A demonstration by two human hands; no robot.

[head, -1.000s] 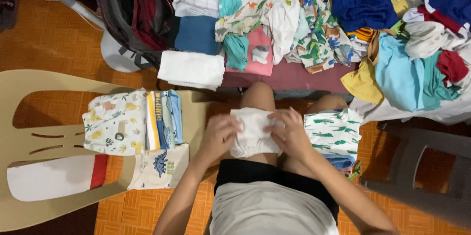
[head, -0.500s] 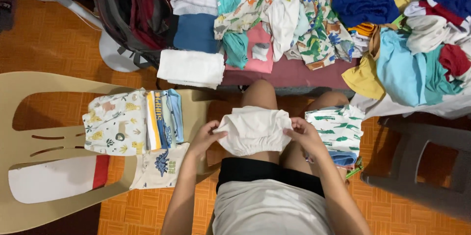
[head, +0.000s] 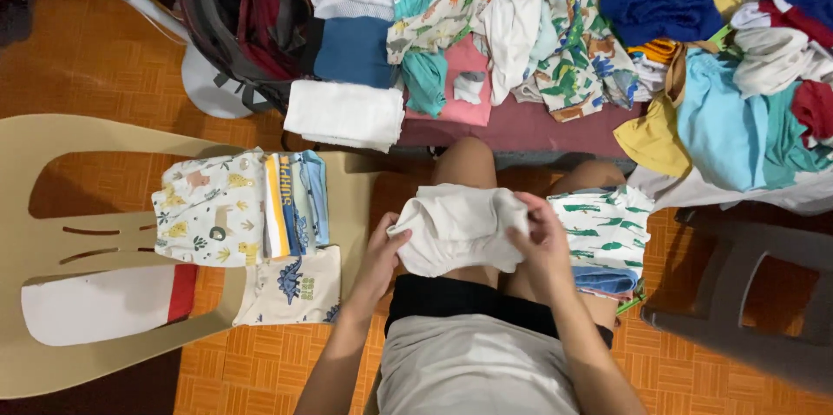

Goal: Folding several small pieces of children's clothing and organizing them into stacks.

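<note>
— How are the hands set?

— Both forearms come up from the bottom edge and meet over the lap. The left hand [head: 382,252] is curled, thumb on top, pinching the left corner of a white garment [head: 453,226]. The right hand [head: 540,240] is bent at the wrist, its fingers closed over the garment's right edge. So both hands grip the same piece.

— What is the piece like?

— Soft, plain white cloth, rumpled and partly folded, with a rounded fold along its top. It sags between the two hands.

— And where does it lie?

— Stretched across the person's bare knees, held between the hands, just above the black shorts [head: 486,298].

— What sits around it?

— On the right thigh, touching the right hand's side, a white cloth with green prints [head: 607,224] rests on a blue folded piece [head: 605,279]. To the left, a beige plastic chair [head: 78,137] bears folded printed clothes [head: 208,211], stacked side by side. Beyond the knees, a maroon surface [head: 529,124] carries a folded white towel [head: 344,113] and a loose heap of mixed clothes [head: 720,77]. A backpack [head: 247,25] stands on the orange tiled floor [head: 87,59].
</note>
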